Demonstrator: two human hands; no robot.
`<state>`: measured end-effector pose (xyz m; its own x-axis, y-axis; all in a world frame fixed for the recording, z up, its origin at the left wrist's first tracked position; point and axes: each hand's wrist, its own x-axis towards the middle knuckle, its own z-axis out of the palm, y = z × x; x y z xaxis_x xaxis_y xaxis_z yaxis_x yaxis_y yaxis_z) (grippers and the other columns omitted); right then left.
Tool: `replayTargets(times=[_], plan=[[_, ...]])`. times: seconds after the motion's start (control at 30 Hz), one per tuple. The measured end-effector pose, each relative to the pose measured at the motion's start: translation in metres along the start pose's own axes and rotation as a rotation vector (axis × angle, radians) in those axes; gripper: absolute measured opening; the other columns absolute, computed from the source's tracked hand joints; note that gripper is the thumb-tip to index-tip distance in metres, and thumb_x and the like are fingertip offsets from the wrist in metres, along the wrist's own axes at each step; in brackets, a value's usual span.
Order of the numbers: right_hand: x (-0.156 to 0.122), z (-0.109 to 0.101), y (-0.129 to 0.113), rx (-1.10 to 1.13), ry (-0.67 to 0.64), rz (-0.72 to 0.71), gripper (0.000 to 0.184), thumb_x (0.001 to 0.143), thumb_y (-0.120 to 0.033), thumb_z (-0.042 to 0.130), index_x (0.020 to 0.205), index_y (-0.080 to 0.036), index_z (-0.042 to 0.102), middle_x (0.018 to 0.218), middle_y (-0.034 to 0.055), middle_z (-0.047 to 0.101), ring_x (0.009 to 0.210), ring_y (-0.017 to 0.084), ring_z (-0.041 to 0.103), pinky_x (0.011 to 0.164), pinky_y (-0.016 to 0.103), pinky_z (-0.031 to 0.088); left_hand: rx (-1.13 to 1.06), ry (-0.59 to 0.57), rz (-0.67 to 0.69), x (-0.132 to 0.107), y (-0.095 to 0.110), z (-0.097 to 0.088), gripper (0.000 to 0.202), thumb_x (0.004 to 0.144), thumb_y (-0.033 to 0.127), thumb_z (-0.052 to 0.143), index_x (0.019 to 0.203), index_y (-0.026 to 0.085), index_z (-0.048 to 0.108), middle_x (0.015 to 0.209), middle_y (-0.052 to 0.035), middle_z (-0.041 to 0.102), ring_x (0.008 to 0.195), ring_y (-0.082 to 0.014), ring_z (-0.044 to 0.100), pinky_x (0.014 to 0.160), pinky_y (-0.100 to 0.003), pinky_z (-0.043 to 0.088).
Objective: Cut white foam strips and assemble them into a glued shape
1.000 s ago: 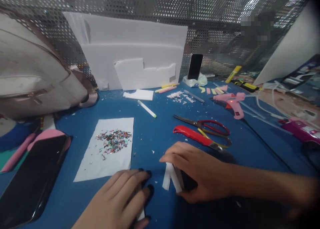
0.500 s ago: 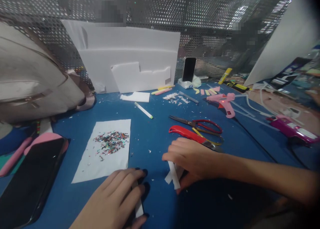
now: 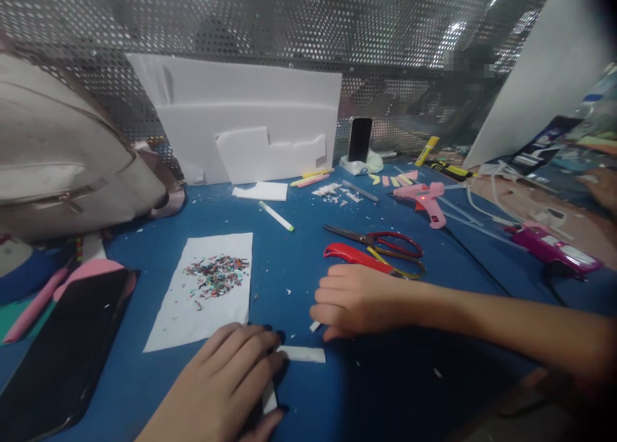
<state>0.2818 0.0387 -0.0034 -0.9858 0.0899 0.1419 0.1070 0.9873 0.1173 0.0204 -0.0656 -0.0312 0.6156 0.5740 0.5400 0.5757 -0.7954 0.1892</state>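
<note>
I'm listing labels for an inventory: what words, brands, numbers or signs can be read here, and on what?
No text is legible.
Purple device: pale patches, too blurred.
Dark-blue item: pale marks, too blurred.
White pack under the upright phone: blue mark, too small.
White strip by the left hand: none visible.

A pale backpack (image 3: 72, 146) sits at left beyond a dark-screened phone (image 3: 65, 349), while a second phone (image 3: 360, 140) stands upright before a perforated metal screen (image 3: 289, 21).

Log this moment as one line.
left hand: over white piece, beside white strip | right hand: curled beside white bit | nearby: scissors, pink glue gun
</note>
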Motion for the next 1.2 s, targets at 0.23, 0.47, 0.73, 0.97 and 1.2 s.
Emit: replayTargets(times=[0.23, 0.47, 0.73, 0.97, 1.2], plan=[[-0.004, -0.004, 0.012, -0.021, 0.057, 0.092, 0.037, 0.105, -0.038, 0.033, 0.089, -0.017, 0.060, 0.076, 0.0024, 0.061, 0.069, 0.015, 0.049, 0.069, 0.030, 0.030, -0.072, -0.014, 0.023, -0.001, -0.001, 0.003, 0.020, 0.095, 0.025, 0.049, 0.100, 0.020, 0.067, 0.100, -0.0004, 0.068, 0.098, -0.0167, 0.058, 0.103, -0.033, 0.033], [0.006, -0.027, 0.018, 0.725, 0.077, 0.554, 0.028, 0.102, -0.039, 0.043, 0.096, -0.018, 0.060, 0.083, 0.0021, 0.065, 0.073, 0.013, 0.059, 0.069, 0.026, 0.043, -0.066, 0.006, 0.044, 0.004, 0.001, 0.000, 0.021, 0.095, 0.019, 0.046, 0.094, 0.019, 0.067, 0.093, 0.0003, 0.068, 0.092, -0.0157, 0.059, 0.101, -0.032, 0.033], [0.012, -0.016, 0.015, 1.659, 0.160, 0.858, 0.026, 0.099, -0.041, 0.048, 0.093, -0.017, 0.056, 0.072, -0.0025, 0.055, 0.048, 0.005, 0.053, 0.043, 0.015, 0.039, -0.030, -0.067, 0.038, 0.011, 0.005, -0.010, 0.017, 0.093, 0.016, 0.049, 0.093, 0.018, 0.066, 0.091, 0.0009, 0.067, 0.092, -0.0151, 0.059, 0.101, -0.031, 0.035], [0.014, -0.016, 0.013, 1.604, 0.124, 0.821, 0.023, 0.098, -0.039, 0.052, 0.096, -0.017, 0.056, 0.072, -0.0036, 0.054, 0.052, 0.005, 0.053, 0.048, 0.016, 0.041, -0.054, 0.011, 0.040, 0.007, 0.002, 0.001, 0.019, 0.093, 0.017, 0.047, 0.092, 0.019, 0.065, 0.091, 0.0012, 0.067, 0.090, -0.0151, 0.059, 0.100, -0.033, 0.036], [0.015, -0.025, 0.011, 1.150, -0.014, 0.767, 0.024, 0.095, -0.043, 0.053, 0.095, -0.019, 0.055, 0.076, -0.0029, 0.056, 0.063, 0.009, 0.054, 0.057, 0.021, 0.041, -0.025, -0.066, 0.039, 0.008, 0.003, -0.008, 0.016, 0.091, 0.015, 0.050, 0.093, 0.019, 0.065, 0.091, 0.0013, 0.068, 0.090, -0.0151, 0.060, 0.099, -0.031, 0.037]])
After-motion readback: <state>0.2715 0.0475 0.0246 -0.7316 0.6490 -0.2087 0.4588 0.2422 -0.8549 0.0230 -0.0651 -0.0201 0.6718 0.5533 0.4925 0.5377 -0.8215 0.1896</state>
